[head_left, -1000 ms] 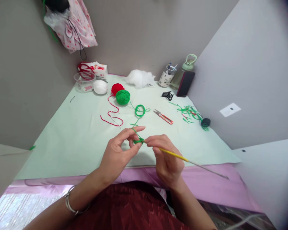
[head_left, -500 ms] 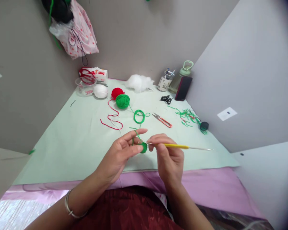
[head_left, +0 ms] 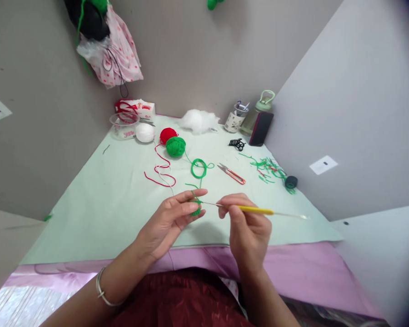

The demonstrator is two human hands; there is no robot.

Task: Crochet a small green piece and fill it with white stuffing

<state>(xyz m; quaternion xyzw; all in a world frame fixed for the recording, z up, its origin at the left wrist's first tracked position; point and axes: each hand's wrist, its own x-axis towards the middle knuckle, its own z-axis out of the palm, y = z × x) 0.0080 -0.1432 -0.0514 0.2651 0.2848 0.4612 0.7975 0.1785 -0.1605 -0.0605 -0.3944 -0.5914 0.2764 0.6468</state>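
Observation:
My left hand [head_left: 172, 215] pinches a small round green crochet piece [head_left: 197, 210] between thumb and fingers, its index finger stretched out with green yarn running over it. In my right hand [head_left: 247, 225] is a crochet hook with a yellow handle [head_left: 257, 210], held like a pen. The hook's thin metal tip points left and meets the top edge of the piece. From the piece, yarn leads up to a loose green coil [head_left: 199, 168] and on to a green yarn ball [head_left: 176, 146].
Behind lie a red yarn ball [head_left: 168, 135], a white yarn ball [head_left: 145, 133] and white stuffing [head_left: 199, 121]. Orange thread snips [head_left: 232, 174] lie beyond my right hand. Further right are green yarn scraps [head_left: 267, 168], a black tape roll [head_left: 291, 182], a phone [head_left: 261, 129] and a bottle [head_left: 254, 116].
My right hand has moved right with the hook, away from my left hand. My left hand has turned, and its thumb now covers more of the green piece. The camera view has shifted slightly.

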